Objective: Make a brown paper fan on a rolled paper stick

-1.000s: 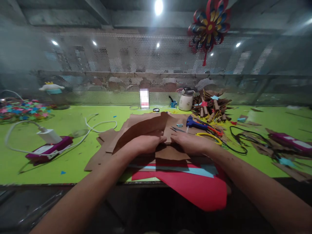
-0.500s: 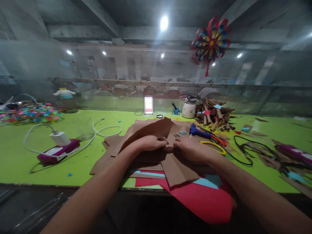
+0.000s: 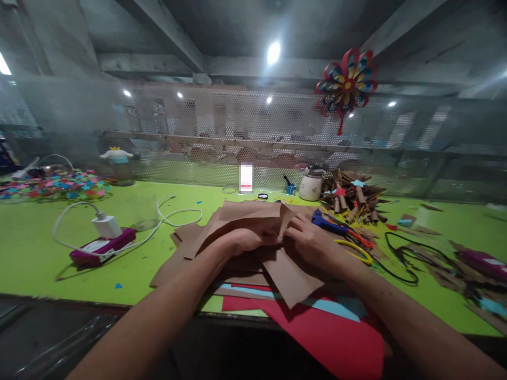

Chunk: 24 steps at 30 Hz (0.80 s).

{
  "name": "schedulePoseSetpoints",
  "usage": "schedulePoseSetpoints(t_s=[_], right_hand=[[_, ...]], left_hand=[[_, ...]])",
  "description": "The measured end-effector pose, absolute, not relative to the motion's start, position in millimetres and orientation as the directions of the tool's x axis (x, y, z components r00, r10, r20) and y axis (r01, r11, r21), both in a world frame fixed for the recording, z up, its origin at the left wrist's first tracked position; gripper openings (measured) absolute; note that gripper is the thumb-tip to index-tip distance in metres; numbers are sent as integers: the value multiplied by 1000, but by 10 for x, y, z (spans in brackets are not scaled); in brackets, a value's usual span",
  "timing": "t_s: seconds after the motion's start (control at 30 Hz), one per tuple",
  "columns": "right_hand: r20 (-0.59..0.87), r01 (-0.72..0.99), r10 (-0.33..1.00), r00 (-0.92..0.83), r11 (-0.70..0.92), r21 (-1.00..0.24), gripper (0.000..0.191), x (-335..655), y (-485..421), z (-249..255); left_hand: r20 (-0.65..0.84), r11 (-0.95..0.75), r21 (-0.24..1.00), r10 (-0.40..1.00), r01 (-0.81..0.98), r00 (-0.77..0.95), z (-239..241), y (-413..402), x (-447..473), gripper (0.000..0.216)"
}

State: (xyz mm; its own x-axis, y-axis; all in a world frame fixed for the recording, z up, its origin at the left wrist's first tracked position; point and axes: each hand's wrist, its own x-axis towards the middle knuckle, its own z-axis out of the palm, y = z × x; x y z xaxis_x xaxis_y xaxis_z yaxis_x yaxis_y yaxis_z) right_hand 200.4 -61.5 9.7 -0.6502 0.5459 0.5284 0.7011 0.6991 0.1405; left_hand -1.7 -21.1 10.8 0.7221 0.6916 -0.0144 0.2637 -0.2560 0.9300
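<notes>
My left hand and my right hand both pinch a sheet of brown paper over the middle of a green table. The sheet is bent upward between the two hands, and a folded corner sticks up by my right fingers. Another brown piece hangs toward me below my hands. Under them lies a pile of brown sheets, with a red sheet and a light blue strip at the table's near edge.
A blue glue gun, yellow-handled scissors and black cable lie right of my hands. Rolled brown paper pieces and a white pot stand behind. At left are a white charger on a purple device and coloured paper stars.
My hands have drawn closer together and the brown sheet has been folded up between them. The loose brown piece has slid toward me. The view has tilted down slightly.
</notes>
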Motion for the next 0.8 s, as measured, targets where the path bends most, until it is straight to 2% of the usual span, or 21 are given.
schedulePoseSetpoints(t_s=[0.07, 0.13, 0.2, 0.3, 0.37, 0.5, 0.8], right_hand=[[551, 687, 563, -615, 727, 24, 21, 2032, -595, 88], [544, 636, 599, -587, 757, -148, 24, 2075, -587, 113], [474, 565, 666, -576, 743, -359, 31, 2123, -589, 164], [316, 504, 776, -546, 606, -616, 35, 2171, -586, 229], [229, 507, 804, -549, 538, -674, 30, 2178, -568, 230], [114, 518, 773, -624, 518, -680, 35, 2164, -519, 167], [67, 405, 826, -559, 343, -847, 43, 2149, -511, 136]], left_hand=[[-31, -273, 912, 699, 308, 714, 121, -210, -18, 33], [-54, -320, 862, 711, 392, 701, 137, -206, -29, 34], [-65, -383, 791, 724, 478, 687, 161, -209, -42, 36], [-74, -463, 688, 721, 559, 689, 218, -242, -49, 40], [-69, -513, 650, 694, 560, 717, 255, -277, -40, 40], [-57, -575, 605, 659, 551, 750, 282, -330, -14, 40], [64, -713, 512, 588, 479, 806, 274, -338, 25, 30]])
